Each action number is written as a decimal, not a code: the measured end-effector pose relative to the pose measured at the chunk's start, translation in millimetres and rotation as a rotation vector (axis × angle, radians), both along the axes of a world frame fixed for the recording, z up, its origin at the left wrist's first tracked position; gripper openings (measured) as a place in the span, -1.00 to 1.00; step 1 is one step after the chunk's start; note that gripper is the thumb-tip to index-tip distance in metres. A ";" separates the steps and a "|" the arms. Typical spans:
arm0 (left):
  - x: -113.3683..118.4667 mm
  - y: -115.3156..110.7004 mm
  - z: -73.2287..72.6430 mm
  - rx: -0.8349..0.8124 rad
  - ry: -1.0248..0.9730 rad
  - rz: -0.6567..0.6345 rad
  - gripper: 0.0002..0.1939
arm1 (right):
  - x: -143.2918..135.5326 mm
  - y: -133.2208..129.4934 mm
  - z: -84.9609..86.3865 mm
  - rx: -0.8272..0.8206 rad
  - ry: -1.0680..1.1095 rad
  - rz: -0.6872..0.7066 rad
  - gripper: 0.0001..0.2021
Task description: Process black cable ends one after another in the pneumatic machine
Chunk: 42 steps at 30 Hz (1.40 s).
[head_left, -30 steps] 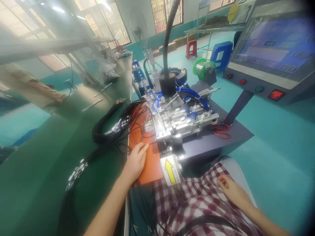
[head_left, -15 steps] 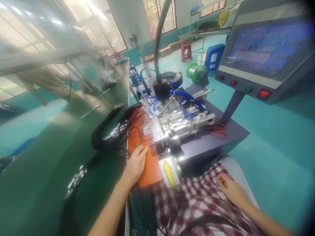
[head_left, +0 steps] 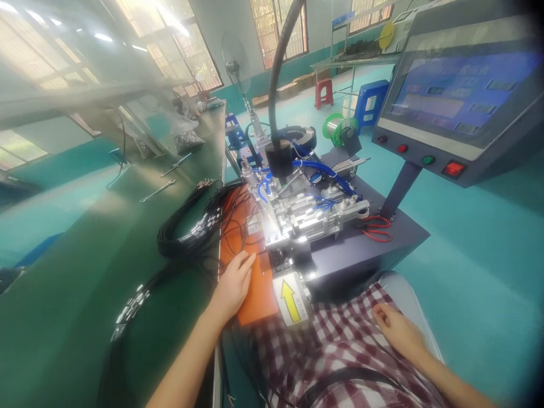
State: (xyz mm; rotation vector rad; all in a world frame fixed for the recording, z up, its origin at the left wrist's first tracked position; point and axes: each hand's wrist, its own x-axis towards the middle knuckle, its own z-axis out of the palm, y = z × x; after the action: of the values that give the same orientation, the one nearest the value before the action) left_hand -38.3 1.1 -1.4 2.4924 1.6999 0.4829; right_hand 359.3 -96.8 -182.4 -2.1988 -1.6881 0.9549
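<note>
My left hand [head_left: 233,286] is at the orange plate [head_left: 258,294], its thumb and fingers closed near the front of the metal machine [head_left: 310,218]. A thin dark cable seems to run from the fingertips toward the machine; the grip itself is too small to make out. On my lap, over the checkered cloth [head_left: 340,334], rests my right hand [head_left: 393,326] with its fingers curled and nothing visible in them. Black cable bundles [head_left: 170,235] with shiny ends lie left of the plate on the green table [head_left: 85,255].
A control panel [head_left: 459,102] with a lit screen stands at the right. Red-handled scissors [head_left: 377,229] lie on the machine base. Behind are a green wire spool [head_left: 340,129], a red stool [head_left: 323,93] and a fan [head_left: 233,65]. Two thin tools lie on the green table.
The view has shifted slightly. The person at the far left, beyond the table, has moved mostly out of sight. Both my hands hold nearly the same places.
</note>
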 end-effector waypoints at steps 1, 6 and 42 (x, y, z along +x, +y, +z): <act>-0.3 0.1 -0.7 -0.002 -0.004 0.000 -0.57 | -0.4 0.1 -0.3 -0.005 -0.005 0.002 -0.75; -0.7 0.5 -2.1 -0.014 -0.022 -0.001 -0.56 | -0.6 0.1 1.0 -0.029 -0.024 0.012 -0.76; 24.7 -99.0 72.8 -0.564 0.179 -0.468 -0.73 | 2.7 4.5 20.1 -0.121 0.023 0.082 -0.77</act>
State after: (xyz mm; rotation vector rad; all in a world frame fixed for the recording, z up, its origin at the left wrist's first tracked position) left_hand -13.6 -97.9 71.4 2.4120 1.0275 -0.2374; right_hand 361.9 -92.3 -162.2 -2.1983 -1.7665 1.1258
